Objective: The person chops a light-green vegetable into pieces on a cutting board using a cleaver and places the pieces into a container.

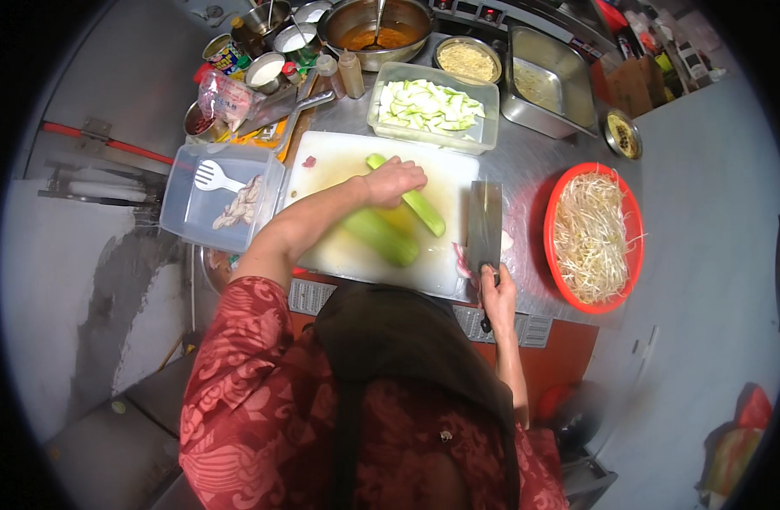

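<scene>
My left hand [395, 182] is closed over a long, pale green peeled gourd piece [425, 213] lying slantwise on the white cutting board [326, 153]. A second, wider green gourd piece [383, 239] lies nearer my body, blurred as if moving. At the board's right edge my right hand [499, 294] grips the handle of a cleaver [485, 220], its broad blade pointing away from me. Pinkish-white scraps [461, 260] show beside the blade. A small pink scrap [309, 162] sits at the board's far left.
Beyond the board stands a plastic tub of sliced gourd [428, 111]. A red basket of bean sprouts [591, 236] is at right. A clear bin [192, 204] holding a slotted spatula sits left. Behind are a steel bowl of brown liquid [371, 35] and a deep steel pan [546, 83].
</scene>
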`<state>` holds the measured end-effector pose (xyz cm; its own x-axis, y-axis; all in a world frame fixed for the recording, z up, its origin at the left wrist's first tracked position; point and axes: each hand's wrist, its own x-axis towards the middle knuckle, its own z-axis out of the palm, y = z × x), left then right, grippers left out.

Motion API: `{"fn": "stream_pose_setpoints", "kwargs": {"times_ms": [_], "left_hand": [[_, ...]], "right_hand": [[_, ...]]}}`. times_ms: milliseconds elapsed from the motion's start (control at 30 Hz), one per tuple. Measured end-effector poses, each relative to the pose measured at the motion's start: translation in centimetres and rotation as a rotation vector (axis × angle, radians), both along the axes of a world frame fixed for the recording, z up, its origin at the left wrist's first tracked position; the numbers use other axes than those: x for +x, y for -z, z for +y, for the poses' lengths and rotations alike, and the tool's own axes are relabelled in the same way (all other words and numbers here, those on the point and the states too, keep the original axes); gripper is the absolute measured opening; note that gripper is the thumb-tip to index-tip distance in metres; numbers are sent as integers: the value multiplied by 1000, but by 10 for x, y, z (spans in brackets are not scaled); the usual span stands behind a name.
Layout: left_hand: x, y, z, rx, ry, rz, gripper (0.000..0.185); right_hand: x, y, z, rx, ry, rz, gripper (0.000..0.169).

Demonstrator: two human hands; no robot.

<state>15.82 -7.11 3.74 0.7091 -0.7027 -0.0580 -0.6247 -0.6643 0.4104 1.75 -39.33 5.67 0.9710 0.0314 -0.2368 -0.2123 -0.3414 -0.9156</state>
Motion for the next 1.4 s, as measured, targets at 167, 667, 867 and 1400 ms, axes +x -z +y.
{"fn": "stream_pose_setpoints", "kwargs": {"times_ms": [167, 667, 867, 1400], "left_hand": [[-21, 22, 14, -90, -147, -334, 39], [-68, 41, 41, -299, -528, -255, 30], [-68, 52, 44, -349, -521, -267, 36], [-67, 46, 44, -429, -494, -292, 37]], "right_hand": [[28, -32, 24, -106, -137, -16, 21], [117, -20, 158, -557, -714, -356, 17], [110, -23, 169, -701, -791, -293, 17], [128, 21, 197, -639, -750, -234, 21]]}}
